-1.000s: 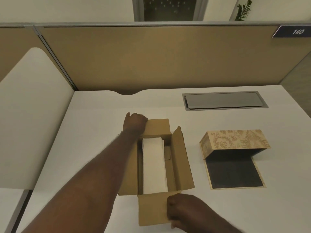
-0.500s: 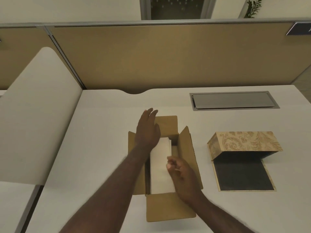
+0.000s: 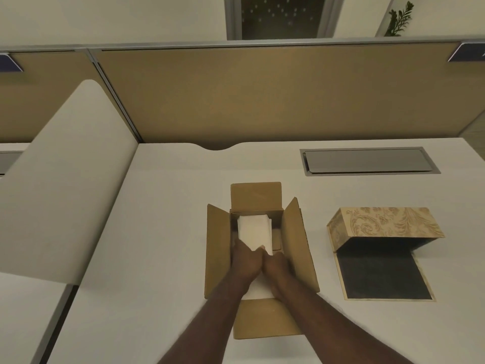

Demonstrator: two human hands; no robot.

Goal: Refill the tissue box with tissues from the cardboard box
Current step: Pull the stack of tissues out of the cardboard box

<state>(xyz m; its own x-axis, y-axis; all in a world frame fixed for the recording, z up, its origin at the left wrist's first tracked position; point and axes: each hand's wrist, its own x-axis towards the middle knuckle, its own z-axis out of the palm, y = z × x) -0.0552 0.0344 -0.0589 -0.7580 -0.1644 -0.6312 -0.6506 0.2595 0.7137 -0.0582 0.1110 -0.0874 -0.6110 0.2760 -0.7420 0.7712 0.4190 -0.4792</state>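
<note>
Both hands had dropped into the cardboard box since a moment earlier, when the left hovered above it with fingers spread. White tissues lay inside the box, their far end raised. Left hand and right hand sat side by side on the stack, fingers tucked around its near part, gripping it. All four box flaps were folded outward on the white desk. To the right, well apart, the patterned tissue box stood open, its dark base panel flat on the desk.
</note>
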